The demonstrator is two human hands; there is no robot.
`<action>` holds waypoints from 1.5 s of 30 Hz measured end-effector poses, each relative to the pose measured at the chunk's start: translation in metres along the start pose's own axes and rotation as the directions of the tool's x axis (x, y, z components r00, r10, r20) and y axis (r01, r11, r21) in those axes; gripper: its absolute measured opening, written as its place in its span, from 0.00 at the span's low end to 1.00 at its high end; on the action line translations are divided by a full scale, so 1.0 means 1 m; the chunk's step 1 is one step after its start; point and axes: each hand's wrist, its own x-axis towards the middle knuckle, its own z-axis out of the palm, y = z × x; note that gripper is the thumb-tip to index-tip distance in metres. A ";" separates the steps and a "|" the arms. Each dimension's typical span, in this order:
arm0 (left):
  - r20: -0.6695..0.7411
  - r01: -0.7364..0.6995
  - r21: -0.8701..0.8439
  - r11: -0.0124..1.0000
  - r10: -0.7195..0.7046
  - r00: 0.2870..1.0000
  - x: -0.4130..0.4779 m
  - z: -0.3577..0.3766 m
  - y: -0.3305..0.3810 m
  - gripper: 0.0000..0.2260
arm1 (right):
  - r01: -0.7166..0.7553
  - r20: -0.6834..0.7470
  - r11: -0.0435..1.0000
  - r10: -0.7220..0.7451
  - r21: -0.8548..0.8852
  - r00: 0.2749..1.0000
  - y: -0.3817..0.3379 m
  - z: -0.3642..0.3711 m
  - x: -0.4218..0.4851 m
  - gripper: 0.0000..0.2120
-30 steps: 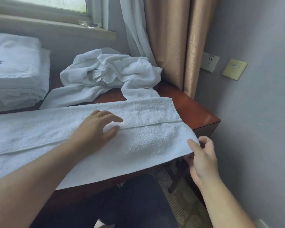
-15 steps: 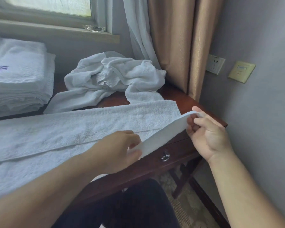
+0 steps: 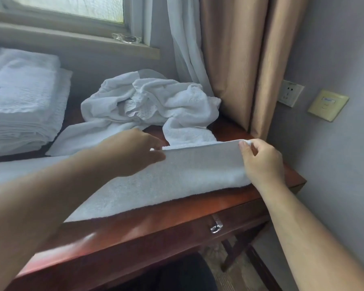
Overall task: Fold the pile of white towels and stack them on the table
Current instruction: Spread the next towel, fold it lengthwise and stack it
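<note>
A dark red wooden table (image 3: 177, 219) stands under a window, with beige curtains (image 3: 240, 70) hanging at its far right corner and a grey wall to the right carrying a socket (image 3: 290, 93) and a yellowish wall plate (image 3: 328, 105). Across the table lies the towel being folded (image 3: 177, 181), a long white band whose long axis runs left to right along the table's front edge, its right end pointing toward the wall. The right hand (image 3: 261, 162) pinches the far right corner of the top layer between thumb and curled fingers, with that edge lifted slightly off the layer beneath. The left hand (image 3: 135, 152) grips the same far edge further to the left, fingers curled over it; motion blur hides the exact contact. Just beyond the held edge sits the crumpled pile of unfolded towels (image 3: 147, 106), one loose end trailing down to touch the band between the two hands. To the left of the left hand, well apart, rests a stack of folded towels (image 3: 23, 106) with a purple mark on top. Below the right hand, a metal drawer handle (image 3: 216, 225) shows on the table's front.
</note>
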 end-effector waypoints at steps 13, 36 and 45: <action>0.079 -0.063 0.090 0.994 0.056 0.995 0.040 0.033 -0.047 0.15 | -0.039 0.103 0.943 0.077 -0.330 0.992 -0.004 0.039 0.018 0.16; 0.186 0.521 -0.128 0.844 -0.496 0.848 -0.303 -0.061 -0.200 0.35 | 0.657 0.477 0.572 -0.808 0.491 0.347 -0.312 0.145 -0.153 0.23; 0.034 0.496 -0.490 0.717 -0.553 0.832 -0.316 -0.056 -0.227 0.07 | 0.851 0.286 0.145 -0.958 0.505 -0.006 -0.358 0.160 -0.173 0.09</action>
